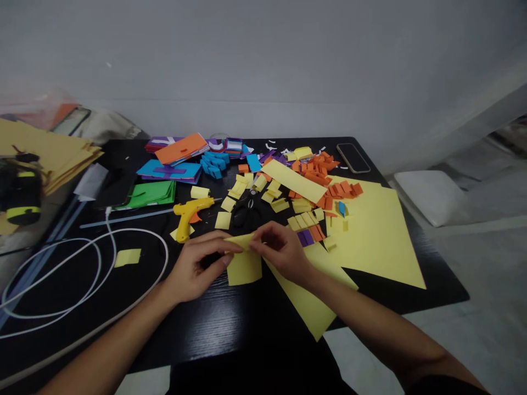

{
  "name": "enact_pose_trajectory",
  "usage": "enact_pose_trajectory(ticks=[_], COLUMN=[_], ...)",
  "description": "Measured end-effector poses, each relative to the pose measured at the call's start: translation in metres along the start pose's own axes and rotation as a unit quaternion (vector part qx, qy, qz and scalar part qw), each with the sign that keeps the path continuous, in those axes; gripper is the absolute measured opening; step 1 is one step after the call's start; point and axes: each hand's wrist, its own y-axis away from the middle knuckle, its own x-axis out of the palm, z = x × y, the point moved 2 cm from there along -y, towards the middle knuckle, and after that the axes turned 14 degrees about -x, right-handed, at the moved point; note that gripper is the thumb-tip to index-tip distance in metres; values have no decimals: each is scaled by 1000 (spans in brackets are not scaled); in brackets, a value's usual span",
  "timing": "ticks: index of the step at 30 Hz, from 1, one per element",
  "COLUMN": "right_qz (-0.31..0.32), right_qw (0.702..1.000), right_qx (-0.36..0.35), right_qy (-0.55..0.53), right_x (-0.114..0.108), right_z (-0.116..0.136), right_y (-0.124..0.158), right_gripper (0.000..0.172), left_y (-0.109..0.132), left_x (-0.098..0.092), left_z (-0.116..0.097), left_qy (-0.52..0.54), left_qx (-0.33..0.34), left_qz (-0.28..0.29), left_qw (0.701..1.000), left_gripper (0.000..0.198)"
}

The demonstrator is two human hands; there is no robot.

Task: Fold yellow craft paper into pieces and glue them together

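A yellow paper piece point(244, 269) is held between both hands over the front middle of the black table, its top edge folded over. My left hand point(201, 266) pinches the fold's left end between thumb and fingers. At the right end, the fingertips of my right hand point(282, 252) are closed on the same paper. Black-handled scissors point(248, 211) lie just beyond the hands. A yellow glue gun point(190, 214) rests behind my left hand. Under my right forearm is a larger yellow sheet point(307, 296).
Small folded yellow pieces point(304, 221) and orange pieces point(317, 167) spread behind my right hand. Large yellow sheets point(379, 236) and a phone point(353, 158) lie right. Blue point(168, 170) and green paper stacks point(152, 193) stand back left. A white cable point(164, 247) loops at left.
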Motion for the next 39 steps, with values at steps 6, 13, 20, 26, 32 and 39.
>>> enact_pose_trajectory(ticks=[6,13,20,26,32,39], right_qz=[-23,-4,0,20,32,23], right_qw=[1000,1000,1000,999,998,998], right_qx=[8,9,25,21,-7,-15], right_qy=[-12,4,-19,14,47,64], right_x=[5,6,6,6,5,7], right_z=[-5,-4,-4,-5,-3,0], right_y=[3,6,1,-1,-1,1], right_gripper=[36,30,31,23,16,15], left_y=[0,0,-1,-1,0,2], left_x=[7,20,19,21,20,19], left_z=[6,14,13,12,12,12], left_qy=[99,94,99,47,30,24], left_qx=[-61,-158,-145,-137,-127,-133], left_qz=[-73,-80,-83,-92,-84,-73], left_qw=[991,980,981,985,988,988], left_gripper=[19,20,19,22,22,25])
